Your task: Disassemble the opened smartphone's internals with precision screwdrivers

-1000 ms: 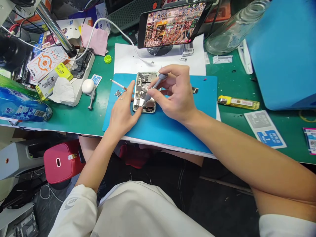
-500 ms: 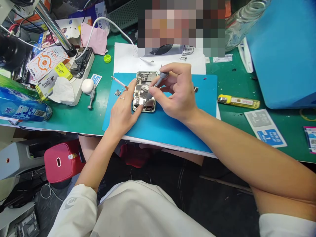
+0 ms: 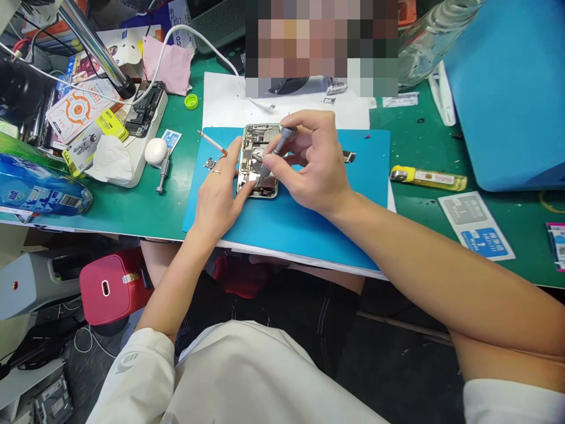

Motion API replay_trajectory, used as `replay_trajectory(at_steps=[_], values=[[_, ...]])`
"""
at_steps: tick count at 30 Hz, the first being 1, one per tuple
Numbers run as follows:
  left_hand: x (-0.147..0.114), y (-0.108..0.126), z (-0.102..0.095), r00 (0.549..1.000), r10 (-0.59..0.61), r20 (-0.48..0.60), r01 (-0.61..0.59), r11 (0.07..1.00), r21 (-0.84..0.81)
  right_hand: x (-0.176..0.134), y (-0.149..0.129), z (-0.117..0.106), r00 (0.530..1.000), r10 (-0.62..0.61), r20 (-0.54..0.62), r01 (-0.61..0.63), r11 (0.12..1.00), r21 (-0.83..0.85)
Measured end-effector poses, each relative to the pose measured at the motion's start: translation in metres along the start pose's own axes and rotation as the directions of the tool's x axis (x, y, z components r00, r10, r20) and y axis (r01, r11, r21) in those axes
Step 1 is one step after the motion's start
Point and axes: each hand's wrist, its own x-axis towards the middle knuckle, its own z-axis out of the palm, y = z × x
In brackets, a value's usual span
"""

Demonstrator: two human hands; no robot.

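An opened phone with its inner boards bare lies on the blue mat. My left hand is closed along its left edge, the thumb near the lower part. A cigarette sticks out between the fingers of that same hand. Pinched in my right hand is a small grey screwdriver, tilted, its tip down at the phone's lower half. What the tip touches is too small to make out. Small metal parts lie left of the phone, and another dark part lies right of my right hand.
A yellow utility knife and a printed card lie on the right. Another screwdriver is beside a white round case on the left. A white cable arches over the back. Across the table is a blurred-out area.
The view has shifted slightly. Both hands keep nearly the same place at the phone, and the screwdriver stays in my right hand with its tip at the lower half.
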Motion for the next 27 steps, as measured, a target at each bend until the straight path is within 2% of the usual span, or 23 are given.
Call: replay_trajectory(at_steps=[8, 15, 19, 23, 27], values=[[0.001, 0.0, -0.002, 0.999, -0.035, 0.019, 0.036, 0.999, -0.04, 0.0, -0.001, 0.001, 1.0, 0.018, -0.004, -0.018, 1.0, 0.016], [0.0, 0.0, -0.003, 0.999, -0.033, -0.04, 0.029, 0.993, -0.111, 0.002, 0.0, 0.003, 0.999, -0.015, -0.028, 0.017, 0.999, 0.047], [-0.006, 0.007, -0.013, 0.993, -0.048, -0.109, 0.033, 0.99, -0.138, 0.001, -0.001, 0.003, 0.999, -0.018, -0.027, 0.019, 0.999, 0.042], [-0.037, 0.02, -0.036, 0.985, -0.042, -0.167, 0.022, 0.992, -0.121, 0.001, -0.002, 0.003, 0.999, -0.036, -0.026, 0.037, 0.998, 0.052], [-0.094, 0.023, -0.06, 0.983, -0.07, -0.169, 0.065, 0.997, -0.035, 0.001, -0.002, 0.002, 0.999, -0.032, -0.028, 0.032, 0.999, 0.031]])
